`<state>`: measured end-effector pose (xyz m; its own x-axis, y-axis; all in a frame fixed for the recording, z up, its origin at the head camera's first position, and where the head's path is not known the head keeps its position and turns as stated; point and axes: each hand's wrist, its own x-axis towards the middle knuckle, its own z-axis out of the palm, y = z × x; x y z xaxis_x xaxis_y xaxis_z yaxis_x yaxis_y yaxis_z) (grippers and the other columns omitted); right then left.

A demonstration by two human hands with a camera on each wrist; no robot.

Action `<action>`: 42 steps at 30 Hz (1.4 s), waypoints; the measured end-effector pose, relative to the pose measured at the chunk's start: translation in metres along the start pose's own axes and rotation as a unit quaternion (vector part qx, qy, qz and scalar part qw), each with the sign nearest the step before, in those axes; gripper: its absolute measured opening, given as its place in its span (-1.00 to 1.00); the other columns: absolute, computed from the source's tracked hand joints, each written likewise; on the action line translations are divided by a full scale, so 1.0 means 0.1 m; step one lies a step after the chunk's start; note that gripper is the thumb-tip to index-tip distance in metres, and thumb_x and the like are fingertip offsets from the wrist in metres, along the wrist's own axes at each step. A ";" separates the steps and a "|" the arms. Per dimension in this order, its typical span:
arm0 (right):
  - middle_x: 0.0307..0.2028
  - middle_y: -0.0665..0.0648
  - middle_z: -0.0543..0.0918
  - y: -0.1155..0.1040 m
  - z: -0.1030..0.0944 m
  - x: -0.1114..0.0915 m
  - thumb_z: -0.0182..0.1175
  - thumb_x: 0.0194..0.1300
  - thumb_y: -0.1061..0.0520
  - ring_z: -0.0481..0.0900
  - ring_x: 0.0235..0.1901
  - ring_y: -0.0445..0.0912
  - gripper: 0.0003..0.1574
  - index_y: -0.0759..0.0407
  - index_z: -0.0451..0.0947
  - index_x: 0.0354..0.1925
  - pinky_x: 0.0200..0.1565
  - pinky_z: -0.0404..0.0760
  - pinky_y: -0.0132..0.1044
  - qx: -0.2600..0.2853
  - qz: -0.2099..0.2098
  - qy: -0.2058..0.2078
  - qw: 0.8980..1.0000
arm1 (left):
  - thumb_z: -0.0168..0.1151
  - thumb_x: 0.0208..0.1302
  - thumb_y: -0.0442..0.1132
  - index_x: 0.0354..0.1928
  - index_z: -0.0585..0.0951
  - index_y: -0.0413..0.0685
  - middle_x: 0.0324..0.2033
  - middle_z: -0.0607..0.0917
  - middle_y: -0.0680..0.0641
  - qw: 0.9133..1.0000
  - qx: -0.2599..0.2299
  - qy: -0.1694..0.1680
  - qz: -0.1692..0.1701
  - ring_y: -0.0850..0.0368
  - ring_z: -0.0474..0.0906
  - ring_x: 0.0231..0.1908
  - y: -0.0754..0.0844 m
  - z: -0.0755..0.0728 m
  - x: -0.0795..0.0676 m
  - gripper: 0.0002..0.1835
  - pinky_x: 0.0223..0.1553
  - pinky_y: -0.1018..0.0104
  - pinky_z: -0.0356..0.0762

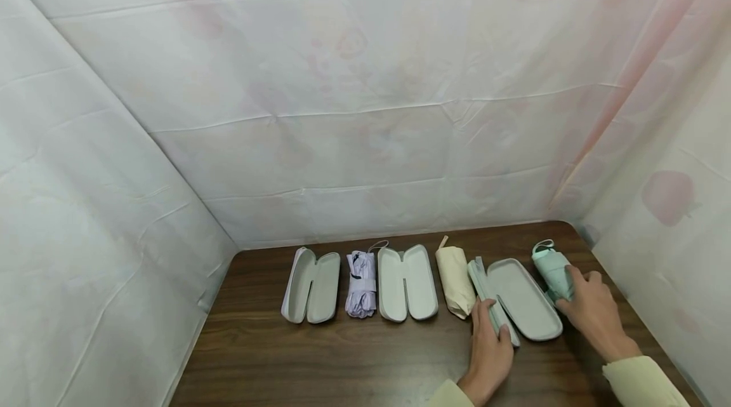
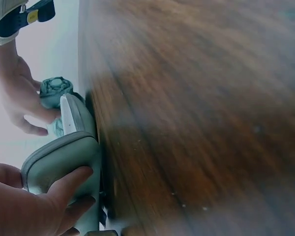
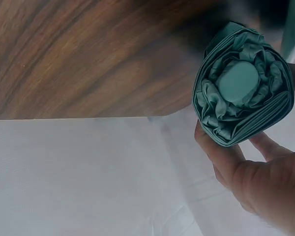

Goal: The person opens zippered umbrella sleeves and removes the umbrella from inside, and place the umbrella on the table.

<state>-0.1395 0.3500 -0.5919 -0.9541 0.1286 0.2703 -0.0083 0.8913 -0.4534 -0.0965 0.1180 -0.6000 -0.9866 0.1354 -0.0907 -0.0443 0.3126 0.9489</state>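
At the right of the table, an open green hard case [image 1: 528,299] lies with its pale inside facing up. My left hand [image 1: 491,356] grips the case's left half, thumb on one side and fingers on the other; the left wrist view shows this green shell [image 2: 64,157] up close. Just right of the case, my right hand [image 1: 596,312] holds a folded green umbrella [image 1: 552,273] with a wrist loop at its far end. In the right wrist view, the umbrella's gathered end [image 3: 238,83] faces the camera, with fingers round its side.
Left of the green case lie a cream folded umbrella [image 1: 455,280], an open pale case [image 1: 419,283], a lilac folded umbrella [image 1: 361,293] and another open case [image 1: 324,286]. White fabric walls [image 1: 365,153] stand close behind and beside the wooden table [image 1: 342,362].
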 end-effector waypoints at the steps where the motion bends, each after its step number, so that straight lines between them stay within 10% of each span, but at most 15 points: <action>1: -0.13 0.70 0.35 0.01 0.02 0.00 0.50 0.02 0.34 0.49 -0.42 0.41 -0.05 0.61 0.30 0.30 -0.57 0.47 0.14 -0.003 -0.002 -0.001 1.000 | 0.15 0.54 -0.30 0.33 0.39 0.22 0.58 0.20 -0.09 1.000 0.002 0.001 0.000 -0.11 0.32 0.49 0.00 0.01 0.01 -0.57 0.33 0.01 0.48; 30: -0.15 0.74 0.38 0.18 0.13 0.16 0.48 0.12 0.36 0.56 -0.41 0.42 -0.18 0.70 0.35 0.24 -0.37 0.57 0.31 -0.036 -0.032 -0.035 0.998 | 0.09 0.60 -0.36 0.45 0.34 0.06 0.57 0.20 -0.19 0.997 0.048 -0.006 0.060 -0.13 0.32 0.50 0.06 0.05 0.23 -0.52 0.36 0.07 0.48; 42: -0.08 0.77 0.37 0.18 0.10 0.14 0.43 0.20 0.36 0.58 -0.31 0.49 -0.21 0.71 0.32 0.27 -0.28 0.60 0.35 -0.036 -0.031 -0.051 0.998 | 0.14 0.53 -0.43 0.41 0.41 -0.12 0.51 0.31 -0.30 0.990 0.088 0.040 0.107 -0.18 0.37 0.46 0.05 0.07 0.28 -0.53 0.35 0.10 0.50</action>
<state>-0.1564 0.3636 -0.6050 -0.9782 0.0311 0.2054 -0.0495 0.9253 -0.3760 -0.1232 0.1295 -0.5998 -0.9802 0.1432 0.1370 0.1874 0.4454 0.8755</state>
